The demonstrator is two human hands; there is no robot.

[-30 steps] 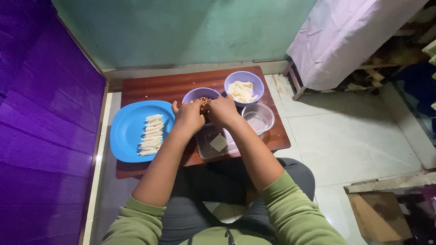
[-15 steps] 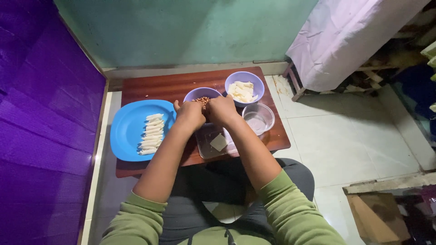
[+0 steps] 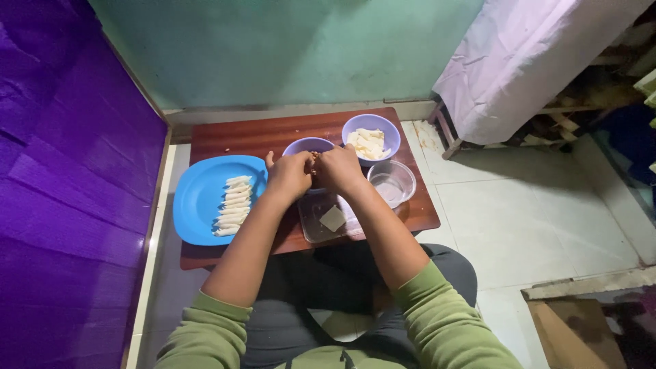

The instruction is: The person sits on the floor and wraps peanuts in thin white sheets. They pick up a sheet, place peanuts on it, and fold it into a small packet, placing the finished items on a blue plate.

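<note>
— What have your hands got?

— My left hand [image 3: 290,175] and right hand [image 3: 339,169] are pressed together, fingertips pinching something small and brownish; I cannot tell what.

— Where?

— Right over the near purple bowl [image 3: 309,146] on the low wooden table [image 3: 273,133]. Blue plate [image 3: 198,198] of rolled white sticks [image 3: 234,205] sits to my left, clear bowl [image 3: 391,182] right.

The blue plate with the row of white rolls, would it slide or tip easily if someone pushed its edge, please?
The blue plate looks like thin plastic, so probably light and apt to slide on the smooth wooden table. Its left rim seems to overhang the table edge, so pressing there might tip it. The white rolls could roll.
</note>
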